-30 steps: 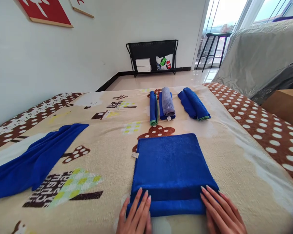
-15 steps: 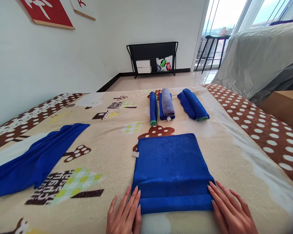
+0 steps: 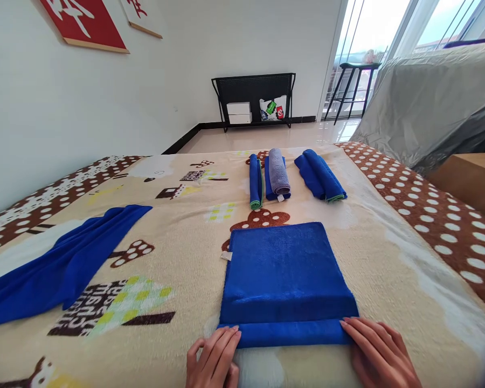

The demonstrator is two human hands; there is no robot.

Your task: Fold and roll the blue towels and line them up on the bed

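Note:
A blue towel (image 3: 285, 269) lies spread in front of me, its near edge folded over into a narrow roll. My left hand (image 3: 215, 355) is closed on the left end of that roll, fingers curled over it and thumb tucked beneath. At the right end, my right hand (image 3: 382, 350) grips the same roll, fingertips on top. A small white tag sticks out from the towel's left side. Beyond it lie a thin blue rolled towel (image 3: 255, 183) with green edging, a grey rolled towel (image 3: 279, 173) resting on blue cloth, and another folded blue towel (image 3: 323, 177).
A crumpled blue cloth (image 3: 76, 258) lies to the left on the patterned blanket (image 3: 186, 269). Past the bed stand a black rack (image 3: 254, 89) with white boxes and a stool (image 3: 353, 86). A plastic-covered piece of furniture (image 3: 432, 97) and a cardboard box (image 3: 469, 180) are at right.
Both hands have gone from lying flat on the towel's near corners to curled around its near fold. That fold now looks rounder and more tightly rolled.

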